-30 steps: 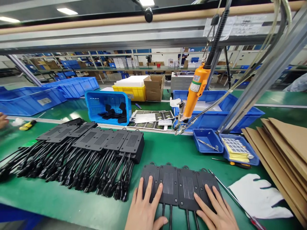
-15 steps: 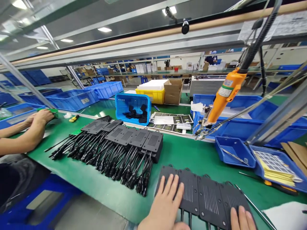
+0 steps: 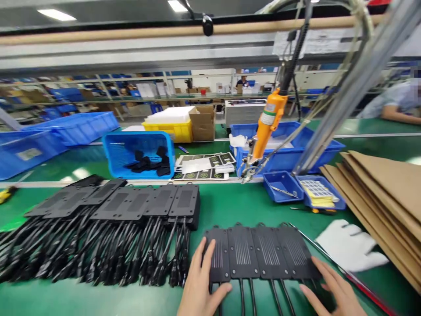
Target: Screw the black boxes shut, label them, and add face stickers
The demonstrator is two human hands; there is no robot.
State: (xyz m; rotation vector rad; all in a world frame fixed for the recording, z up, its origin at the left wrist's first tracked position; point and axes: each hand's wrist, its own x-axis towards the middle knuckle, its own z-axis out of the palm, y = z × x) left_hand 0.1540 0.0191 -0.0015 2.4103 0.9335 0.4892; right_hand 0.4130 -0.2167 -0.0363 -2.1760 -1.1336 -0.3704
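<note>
Four flat black boxes with slotted faces (image 3: 242, 252) lie side by side on the green table, their cables running toward me. My left hand (image 3: 203, 281) touches the left end of this row, thumb and fingers apart. At the row's right end is my right hand (image 3: 332, 287), its fingers spread and touching the edge of the last box. Neither hand grips anything. To the left, stacked black boxes (image 3: 131, 202) sit in a long row, with many black cables (image 3: 115, 254) hanging off their near side.
Behind stand a blue basket of black parts (image 3: 138, 138), a yellow bin (image 3: 171, 131) and an orange hanging tool (image 3: 268, 123). At right lie small blue trays (image 3: 283, 186), a white glove (image 3: 348, 248), a metal rod (image 3: 324, 252) and cardboard sheets (image 3: 384, 193). A person (image 3: 394, 105) sits far right.
The view has turned right, and the co-worker's arms at left have left it. My hands have moved from on top of the boxes to the row's two ends. The row now looks straighter.
</note>
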